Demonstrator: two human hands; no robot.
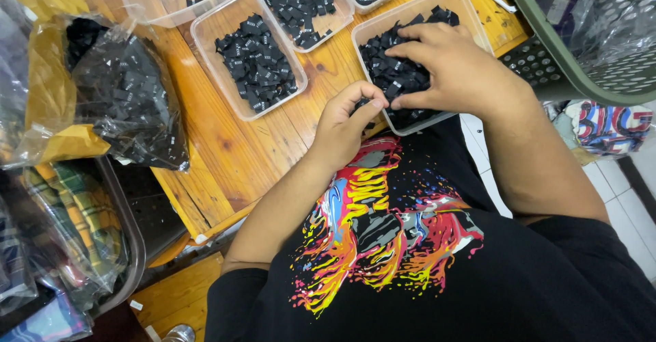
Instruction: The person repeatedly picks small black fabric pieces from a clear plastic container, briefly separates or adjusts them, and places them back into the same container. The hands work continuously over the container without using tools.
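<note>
Your right hand (454, 65) is spread flat over the black fabric labels (396, 75) in the clear tray nearest you (471, 10), fingers splayed and pressing down on the pile, not pinching anything I can see. Your left hand (345, 120) sits at that tray's near corner, fingers curled in tight; there seems to be a bit of black label between them, but I can't tell for sure.

I'd say rake lightly with the fingertips instead of mashing the pile, so single labels peel off rather than clumps.

Count-wise: four clear trays on the wooden worktop (225, 144), the other three beyond and left of your tray. One clear bag of labels (130, 92) lies further left, one green basket (581, 62) to its right. The labels themselves are way too many to count.
</note>
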